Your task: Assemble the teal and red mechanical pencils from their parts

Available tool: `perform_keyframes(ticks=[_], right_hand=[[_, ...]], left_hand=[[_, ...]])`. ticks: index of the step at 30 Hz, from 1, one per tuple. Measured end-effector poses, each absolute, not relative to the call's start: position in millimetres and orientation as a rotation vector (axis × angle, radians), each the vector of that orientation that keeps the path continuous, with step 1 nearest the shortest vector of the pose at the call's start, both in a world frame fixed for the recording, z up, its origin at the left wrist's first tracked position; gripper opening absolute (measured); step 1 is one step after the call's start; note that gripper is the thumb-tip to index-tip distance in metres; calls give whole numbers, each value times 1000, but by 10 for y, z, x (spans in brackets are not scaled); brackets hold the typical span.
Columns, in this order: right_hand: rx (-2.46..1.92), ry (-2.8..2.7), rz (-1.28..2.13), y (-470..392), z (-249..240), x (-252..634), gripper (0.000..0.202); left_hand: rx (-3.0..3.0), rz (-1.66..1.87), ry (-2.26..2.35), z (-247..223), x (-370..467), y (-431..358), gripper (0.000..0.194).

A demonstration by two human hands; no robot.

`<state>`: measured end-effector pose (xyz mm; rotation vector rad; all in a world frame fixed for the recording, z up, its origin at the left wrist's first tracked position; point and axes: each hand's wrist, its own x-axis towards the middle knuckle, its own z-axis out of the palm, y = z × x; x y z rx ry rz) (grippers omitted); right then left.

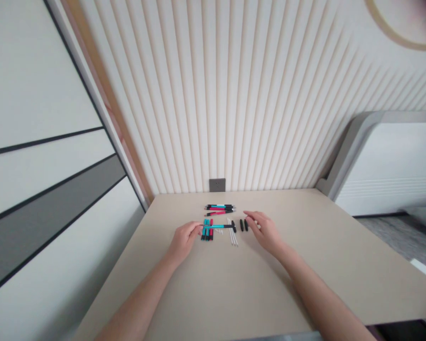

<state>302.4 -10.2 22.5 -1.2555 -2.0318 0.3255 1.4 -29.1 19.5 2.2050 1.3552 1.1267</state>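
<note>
A blue pen with a black grip is pinched at its left end by my left hand, lying level over the other parts. Beneath it are blue and red pen barrels and thin white refills. My right hand is beside the short black grips, its thumb and forefinger apart; I see nothing between them. One more black grip is at the right end of the held pen. Farther back, several whole pens in blue, red and black lie side by side.
The beige table reaches back to a ribbed white wall with a dark socket. At the left stands a white and grey cabinet. A pale headboard is on the right, beyond the table edge.
</note>
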Motion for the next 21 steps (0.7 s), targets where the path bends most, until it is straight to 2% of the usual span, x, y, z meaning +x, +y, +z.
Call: perform_keyframes(ticks=[3, 7, 13, 21], right_hand=[[-1037, -2108, 481, -205, 200, 2774, 34], [-1024, -2195, 585, -249, 154, 2665, 33], [-1149, -2210, 540, -195, 123, 2735, 34], [-1058, -2252, 383, -185, 111, 2763, 36]], left_hand=[[2219, 1140, 1291, 169, 24, -299, 27], [2250, 1155, 1220, 134, 25, -297, 26], [2424, 1065, 1134, 128, 27, -278, 23], [2347, 979, 1128, 184, 20, -296, 26]])
